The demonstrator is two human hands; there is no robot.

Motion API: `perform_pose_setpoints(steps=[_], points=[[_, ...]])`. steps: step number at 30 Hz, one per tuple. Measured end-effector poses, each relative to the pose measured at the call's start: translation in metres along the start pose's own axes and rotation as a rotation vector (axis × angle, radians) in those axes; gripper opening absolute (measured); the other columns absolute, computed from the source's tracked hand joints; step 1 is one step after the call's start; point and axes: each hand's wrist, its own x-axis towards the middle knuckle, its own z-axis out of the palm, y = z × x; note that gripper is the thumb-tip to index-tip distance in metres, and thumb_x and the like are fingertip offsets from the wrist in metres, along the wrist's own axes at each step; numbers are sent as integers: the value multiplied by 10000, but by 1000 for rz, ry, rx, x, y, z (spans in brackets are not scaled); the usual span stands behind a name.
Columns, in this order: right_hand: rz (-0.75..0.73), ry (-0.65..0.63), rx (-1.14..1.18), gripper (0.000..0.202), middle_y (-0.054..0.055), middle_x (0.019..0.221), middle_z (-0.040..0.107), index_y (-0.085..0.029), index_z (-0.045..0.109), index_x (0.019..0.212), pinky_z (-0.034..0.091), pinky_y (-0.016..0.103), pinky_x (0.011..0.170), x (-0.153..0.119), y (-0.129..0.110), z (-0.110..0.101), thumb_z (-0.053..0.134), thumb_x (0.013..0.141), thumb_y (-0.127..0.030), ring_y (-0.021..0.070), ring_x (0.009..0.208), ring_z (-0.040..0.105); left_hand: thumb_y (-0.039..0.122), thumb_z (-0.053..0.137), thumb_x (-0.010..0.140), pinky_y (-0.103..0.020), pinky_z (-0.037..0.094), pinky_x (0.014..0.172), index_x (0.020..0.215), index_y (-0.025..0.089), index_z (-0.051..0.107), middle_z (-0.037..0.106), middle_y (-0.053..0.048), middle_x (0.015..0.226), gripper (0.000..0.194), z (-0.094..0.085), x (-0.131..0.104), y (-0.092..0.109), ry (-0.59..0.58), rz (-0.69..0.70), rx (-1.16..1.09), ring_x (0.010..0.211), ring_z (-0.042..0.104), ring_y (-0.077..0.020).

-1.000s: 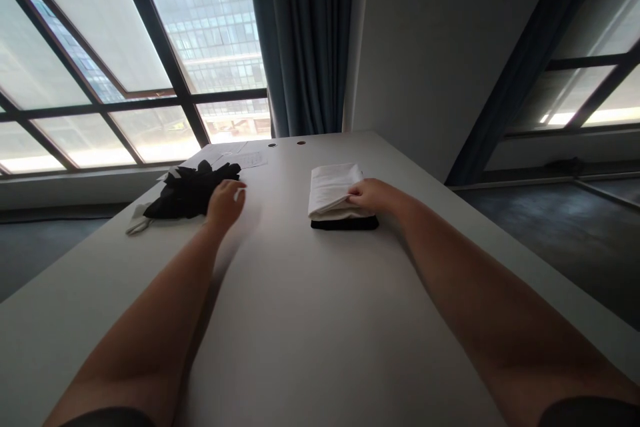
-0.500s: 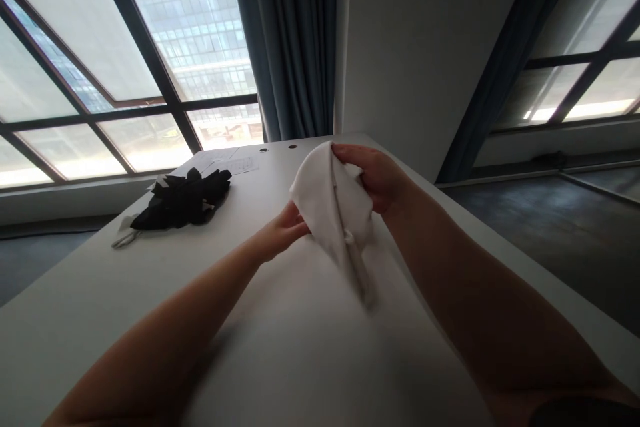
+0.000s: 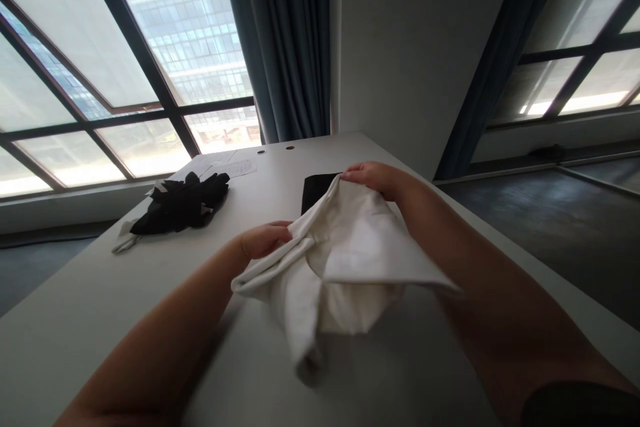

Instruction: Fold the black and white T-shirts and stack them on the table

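Observation:
A white cloth hangs in folds above the white table, its lower parts blurred by motion. My left hand is closed on its left edge. With its fingers pinched, my right hand grips the cloth's upper edge, farther from me. Just behind the cloth lies a flat black item, partly hidden by it.
On the left side of the white table sits a crumpled black cloth heap with a pale strap. Papers lie behind it. Two round holes are near the far edge, with a dark curtain and windows beyond.
The white cloth has spread out and come nearer, with its lower folds swung outward. Both hands moved slightly lower, and the left one also moved left. The flat black item now shows behind the cloth.

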Motion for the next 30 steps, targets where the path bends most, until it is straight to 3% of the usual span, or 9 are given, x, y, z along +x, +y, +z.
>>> perform_pose_setpoints(steps=[4, 6, 8, 10, 13, 16, 19, 24, 30], points=[[-52, 160, -436, 213, 193, 1271, 707, -146, 775, 1108, 498, 383, 981, 1, -3, 5, 718, 926, -240, 338, 1202, 629, 393, 610, 910, -399, 589, 912, 1205, 220, 714, 759, -100, 1201, 357, -14, 6, 8, 456, -55, 248, 1017, 726, -256], [-184, -87, -437, 222, 119, 1225, 743, -196, 805, 1114, 509, 328, 927, -5, -15, 15, 721, 925, -279, 273, 1122, 670, 453, 568, 976, -377, 570, 930, 1284, 256, 700, 746, -81, 1260, 389, -9, 1, 18, 346, 82, 354, 1049, 714, -243], [-275, -499, -379, 253, 48, 1125, 781, -258, 825, 1123, 522, 292, 853, -12, -26, 29, 745, 900, -347, 230, 1015, 711, 480, 534, 1017, -354, 557, 938, 1319, 303, 707, 757, -46, 1269, 391, 5, -6, 25, 48, 213, 482, 1065, 719, -235], [-303, -756, -422, 331, 20, 1121, 793, -290, 817, 1177, 523, 296, 846, -18, -33, 47, 779, 850, -325, 229, 1012, 722, 439, 585, 997, -371, 529, 993, 1335, 315, 711, 744, -46, 1330, 382, 24, -11, 27, -137, 249, 679, 1141, 708, -260], [-291, -692, -579, 389, 36, 1124, 797, -256, 811, 1152, 522, 306, 827, -21, -36, 74, 818, 765, -216, 243, 1003, 726, 348, 681, 921, -458, 477, 1059, 1348, 270, 699, 658, -118, 1470, 434, 48, -11, 20, 40, 179, 1042, 1283, 635, -333], [-267, -608, -696, 312, 72, 1069, 799, -203, 805, 1067, 528, 311, 779, -19, -35, 93, 831, 760, -256, 259, 950, 734, 278, 668, 922, -504, 460, 1024, 1273, 240, 715, 637, -152, 1476, 357, 52, -5, 12, 281, 102, 1215, 1308, 596, -360], [-190, -580, -788, 203, 116, 1002, 794, -170, 804, 945, 542, 358, 769, -18, -33, 102, 826, 777, -283, 303, 920, 741, 240, 620, 939, -513, 457, 963, 1101, 220, 748, 729, -143, 1292, 207, 39, 3, 8, 355, 67, 1257, 1196, 644, -361], [-258, -484, -718, 128, 146, 1070, 797, -178, 799, 901, 542, 401, 825, -21, -29, 104, 720, 822, -115, 318, 962, 739, 230, 490, 1003, -482, 452, 987, 1001, 201, 730, 784, -138, 1053, 242, -4, 11, -2, 491, 9, 1205, 1084, 709, -328], [-294, -515, -764, 167, 152, 1115, 797, -176, 809, 1011, 524, 352, 813, -20, -28, 107, 704, 913, -261, 304, 1006, 742, 225, 498, 963, -525, 522, 883, 1121, 109, 673, 732, -263, 1206, 262, -91, -7, -43, 839, -477, 974, 1120, 690, -439]])
